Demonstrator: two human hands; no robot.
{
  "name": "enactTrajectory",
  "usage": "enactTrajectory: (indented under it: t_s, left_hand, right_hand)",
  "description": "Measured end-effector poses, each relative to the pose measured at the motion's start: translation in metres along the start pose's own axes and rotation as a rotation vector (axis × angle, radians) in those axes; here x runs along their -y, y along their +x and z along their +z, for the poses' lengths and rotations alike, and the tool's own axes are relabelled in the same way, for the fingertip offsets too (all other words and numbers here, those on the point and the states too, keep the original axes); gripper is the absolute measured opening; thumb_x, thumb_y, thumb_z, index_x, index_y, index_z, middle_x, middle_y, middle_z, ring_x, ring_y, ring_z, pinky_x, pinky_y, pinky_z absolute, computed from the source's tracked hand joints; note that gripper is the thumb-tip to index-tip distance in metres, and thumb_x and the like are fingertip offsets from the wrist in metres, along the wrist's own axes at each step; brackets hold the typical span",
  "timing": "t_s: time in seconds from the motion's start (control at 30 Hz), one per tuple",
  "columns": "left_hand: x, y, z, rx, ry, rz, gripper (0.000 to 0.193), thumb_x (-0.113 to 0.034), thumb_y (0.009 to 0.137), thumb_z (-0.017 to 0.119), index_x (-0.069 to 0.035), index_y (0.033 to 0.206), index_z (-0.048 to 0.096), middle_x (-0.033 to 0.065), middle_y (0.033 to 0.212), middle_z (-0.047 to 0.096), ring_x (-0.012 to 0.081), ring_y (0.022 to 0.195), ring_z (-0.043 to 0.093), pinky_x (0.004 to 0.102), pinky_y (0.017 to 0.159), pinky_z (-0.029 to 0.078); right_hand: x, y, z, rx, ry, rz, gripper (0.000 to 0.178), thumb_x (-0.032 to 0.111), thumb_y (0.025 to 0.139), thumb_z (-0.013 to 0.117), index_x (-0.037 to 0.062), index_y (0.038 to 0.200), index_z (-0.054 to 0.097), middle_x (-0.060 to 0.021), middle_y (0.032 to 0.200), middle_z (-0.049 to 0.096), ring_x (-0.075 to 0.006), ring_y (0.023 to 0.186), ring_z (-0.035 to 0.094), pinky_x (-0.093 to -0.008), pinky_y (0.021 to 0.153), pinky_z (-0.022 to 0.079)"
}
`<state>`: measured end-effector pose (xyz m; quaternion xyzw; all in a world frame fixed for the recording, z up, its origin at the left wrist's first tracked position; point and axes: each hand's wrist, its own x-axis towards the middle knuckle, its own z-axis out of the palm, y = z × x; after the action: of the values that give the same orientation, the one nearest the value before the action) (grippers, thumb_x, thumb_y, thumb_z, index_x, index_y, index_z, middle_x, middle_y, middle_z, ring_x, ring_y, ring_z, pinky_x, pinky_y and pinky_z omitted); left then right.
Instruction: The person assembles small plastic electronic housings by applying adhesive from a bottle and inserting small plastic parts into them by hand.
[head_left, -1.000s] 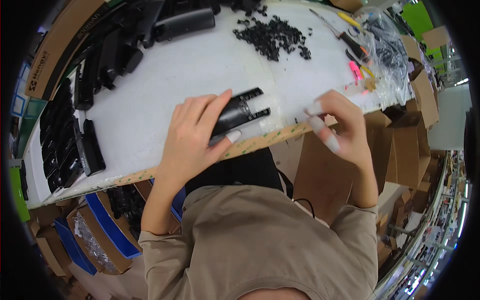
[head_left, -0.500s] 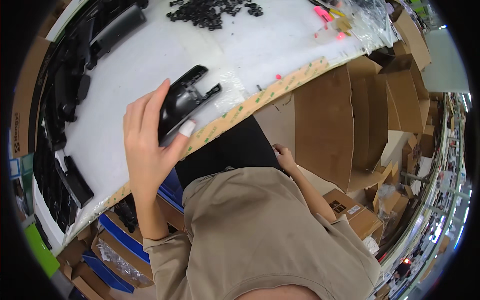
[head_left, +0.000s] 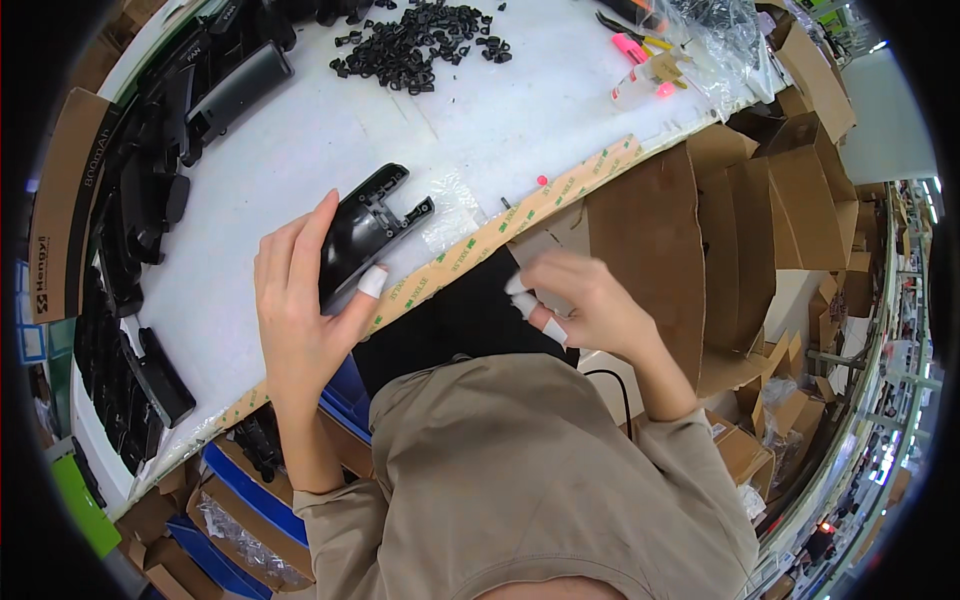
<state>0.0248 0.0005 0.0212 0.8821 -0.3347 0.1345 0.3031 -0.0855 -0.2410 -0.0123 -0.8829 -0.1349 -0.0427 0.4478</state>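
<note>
My left hand point(head_left: 303, 290) grips a glossy black plastic shell point(head_left: 355, 235) at the table's near edge, fingers along its far side and thumb along its near side. The shell lies with its hollow, forked end pointing away to the right. A white cover wraps my left thumb tip. My right hand point(head_left: 590, 305) is raised over my lap, right of the shell and apart from it. Its fingers are curled with the tips close together, and white covers sit on several of them. Whether something small is between those fingertips I cannot make out.
A heap of small black parts point(head_left: 415, 45) lies at the far middle of the white table point(head_left: 270, 150). More black housings point(head_left: 240, 92) line the left side. A pink marker point(head_left: 628, 48) and clear plastic point(head_left: 715, 50) lie far right. Open cardboard boxes point(head_left: 645, 260) stand at my right.
My right hand has come up from beside my right thigh, forward and over my lap. The left hand still holds the shell in place; the whole view has shifted slightly.
</note>
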Motion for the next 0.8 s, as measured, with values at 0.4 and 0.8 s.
enactTrajectory:
  t_s: [0.4,0.8]
  left_hand:
    - [-0.001,0.002,0.001,0.015,0.002,0.036,0.06,-0.017,0.066,0.07,-0.002,0.121,0.052,0.0121,0.101,0.055,0.0278,0.09,0.051,0.036,0.081,0.04]
    - [0.0,0.001,0.0,0.008,0.008,0.039,0.06,-0.017,0.067,0.07,-0.001,0.121,0.051,0.0122,0.099,0.054,0.0279,0.088,0.05,0.0365,0.081,0.039]
  right_hand:
    - [-0.018,0.167,0.012,-0.654,-0.763,-0.133,0.037,0.004,0.072,0.059,-0.0014,0.108,0.054,-0.025,0.112,0.053,-0.0376,0.105,0.051,-0.0408,0.092,0.04]
    - [-0.001,0.147,0.016,-0.453,-0.664,-0.2,0.022,-0.009,0.063,0.054,-0.005,0.084,0.058,-0.0167,0.094,0.055,-0.0293,0.093,0.053,-0.0338,0.08,0.047]
